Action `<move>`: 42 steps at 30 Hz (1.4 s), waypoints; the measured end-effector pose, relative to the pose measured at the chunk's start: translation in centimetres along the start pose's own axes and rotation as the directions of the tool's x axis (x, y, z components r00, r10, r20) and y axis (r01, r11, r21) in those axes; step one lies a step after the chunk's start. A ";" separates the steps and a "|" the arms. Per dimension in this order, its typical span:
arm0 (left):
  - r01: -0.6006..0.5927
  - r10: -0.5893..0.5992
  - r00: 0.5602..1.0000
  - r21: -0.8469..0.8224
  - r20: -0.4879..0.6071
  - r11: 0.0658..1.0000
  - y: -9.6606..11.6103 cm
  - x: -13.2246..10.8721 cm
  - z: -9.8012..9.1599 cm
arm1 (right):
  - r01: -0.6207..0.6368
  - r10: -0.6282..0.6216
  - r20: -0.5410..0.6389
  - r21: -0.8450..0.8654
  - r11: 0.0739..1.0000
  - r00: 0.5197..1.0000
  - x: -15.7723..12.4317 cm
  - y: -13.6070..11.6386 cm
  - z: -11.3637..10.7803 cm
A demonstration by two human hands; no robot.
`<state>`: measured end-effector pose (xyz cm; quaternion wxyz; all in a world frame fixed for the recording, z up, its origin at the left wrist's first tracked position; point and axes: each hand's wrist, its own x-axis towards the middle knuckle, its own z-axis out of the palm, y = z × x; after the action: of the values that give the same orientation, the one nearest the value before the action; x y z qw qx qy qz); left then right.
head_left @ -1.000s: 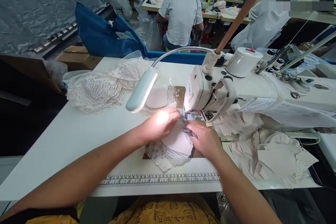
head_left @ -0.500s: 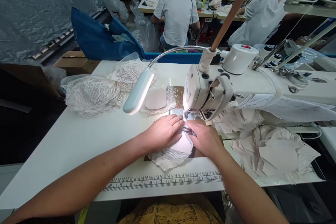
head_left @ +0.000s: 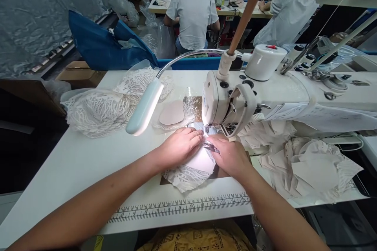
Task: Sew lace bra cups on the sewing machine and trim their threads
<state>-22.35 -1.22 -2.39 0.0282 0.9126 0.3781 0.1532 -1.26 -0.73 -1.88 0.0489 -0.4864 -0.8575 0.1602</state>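
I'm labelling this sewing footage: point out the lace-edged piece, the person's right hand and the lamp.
Lace-edged piece [head_left: 202, 162], head view: its smooth pale part.
Right hand [head_left: 231, 155], head view: back of the hand.
Lamp [head_left: 145, 106], head view: middle of its pale housing.

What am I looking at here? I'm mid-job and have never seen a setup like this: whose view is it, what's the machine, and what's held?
There is no robot: one camera on a person's head looks forward and down at two bare hands. The big white machine is a sewing machine, with a lamp on a bendy neck. On the white table lie a lacy heap to the left, a pile of pale pieces to the right, and a printed ruler strip along the near edge. The left hand rests on a lace-edged piece near the needle area. The right hand, beside it, holds a small metal tool, possibly snips.
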 end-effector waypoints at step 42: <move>-0.093 0.095 0.995 -0.072 0.028 0.993 0.1 0.6 -0.7 | -0.009 0.000 -0.126 -0.067 0.998 0.992 -0.3 0.0 0.4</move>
<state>-22.07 -0.92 -1.58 0.0589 0.9300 0.3288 0.1533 -1.12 -1.08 -2.20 0.0863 -0.4988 -0.8565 0.1003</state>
